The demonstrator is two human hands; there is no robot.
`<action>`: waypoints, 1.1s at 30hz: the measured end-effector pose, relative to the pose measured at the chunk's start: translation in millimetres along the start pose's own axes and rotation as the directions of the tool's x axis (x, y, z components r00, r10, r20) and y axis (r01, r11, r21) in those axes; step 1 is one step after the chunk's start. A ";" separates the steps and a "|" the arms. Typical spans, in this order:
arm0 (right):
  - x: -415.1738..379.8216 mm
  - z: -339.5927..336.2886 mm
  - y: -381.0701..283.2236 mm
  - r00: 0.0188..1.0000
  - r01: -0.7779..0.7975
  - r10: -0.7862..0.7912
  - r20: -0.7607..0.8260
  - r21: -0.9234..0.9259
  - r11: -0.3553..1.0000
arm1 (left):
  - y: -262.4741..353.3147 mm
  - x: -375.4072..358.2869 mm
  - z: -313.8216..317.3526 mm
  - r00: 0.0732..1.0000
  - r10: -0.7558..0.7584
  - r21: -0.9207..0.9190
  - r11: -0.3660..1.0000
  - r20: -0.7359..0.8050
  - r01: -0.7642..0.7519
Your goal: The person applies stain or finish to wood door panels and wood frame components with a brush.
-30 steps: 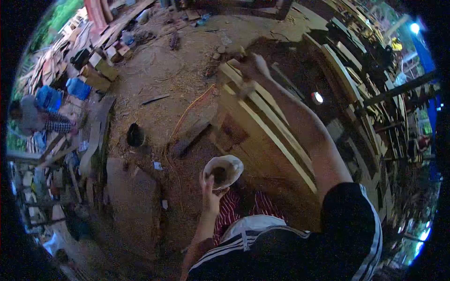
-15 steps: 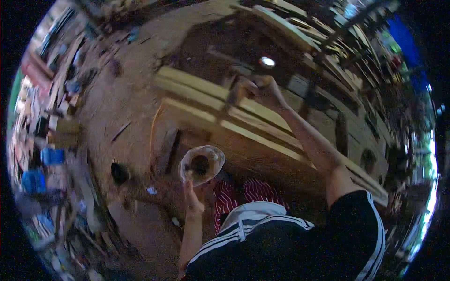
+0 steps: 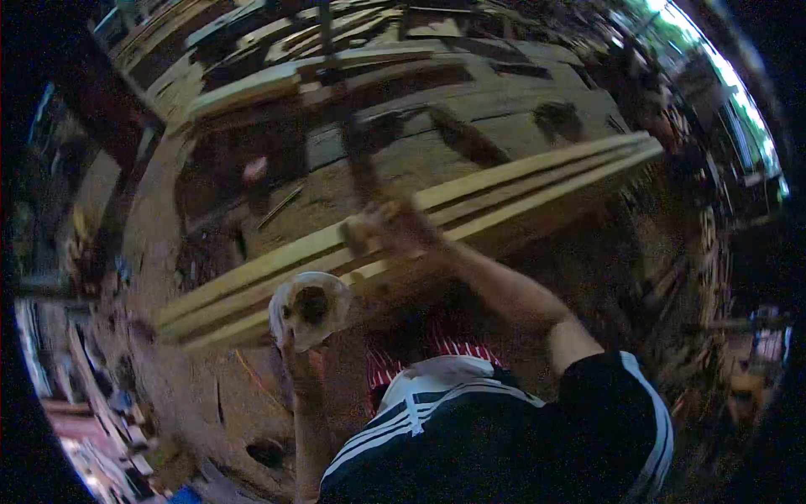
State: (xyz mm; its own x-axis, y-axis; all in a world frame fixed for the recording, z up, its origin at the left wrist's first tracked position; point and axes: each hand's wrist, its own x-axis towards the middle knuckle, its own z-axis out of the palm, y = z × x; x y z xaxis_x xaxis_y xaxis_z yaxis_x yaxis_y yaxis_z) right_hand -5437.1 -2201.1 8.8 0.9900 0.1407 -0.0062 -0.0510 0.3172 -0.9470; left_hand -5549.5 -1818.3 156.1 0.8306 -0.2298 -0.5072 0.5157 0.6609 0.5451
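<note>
My left hand (image 3: 300, 363) grips a whitish, see-through plastic container (image 3: 336, 312) from below and the side. Its round opening faces me, with something dark brown inside. Over the long, pale wooden beams (image 3: 520, 181) my right hand (image 3: 403, 227) is closed around a short, flat, brush-like tool (image 3: 359, 237), which is blurred by motion. That tool overlaps the upper faces of the beams, which lie side by side across the view in front of my body. The container sits close to the nearest beam's edge.
Stacked planks (image 3: 277, 80) lie beyond the beams, and a dark upright post (image 3: 353, 143) stands between. Bare brown ground surrounds the work, with a thin stick (image 3: 281, 206) on it. Scattered wood and clutter line the left side.
The view has turned to the right, so the beams now slope the other way. My right hand is lower and nearer the container, still closed on the tool; my left hand keeps the container.
</note>
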 end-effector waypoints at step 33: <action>-149.0 10.0 -176.7 0.939 -0.135 -0.197 -0.280 -0.832 0.538 | -115.7 -30.1 176.1 0.998 -0.014 0.311 0.950 0.056 -0.004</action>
State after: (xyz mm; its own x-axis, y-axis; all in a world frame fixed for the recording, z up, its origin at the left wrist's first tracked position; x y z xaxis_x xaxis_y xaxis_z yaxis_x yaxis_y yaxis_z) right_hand -5576.9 -2268.7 180.3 0.9769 -0.1933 0.0910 -0.0520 -0.6283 -0.7762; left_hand -5597.2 -2013.6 225.8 0.8336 -0.2789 -0.4767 0.5522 0.4071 0.7275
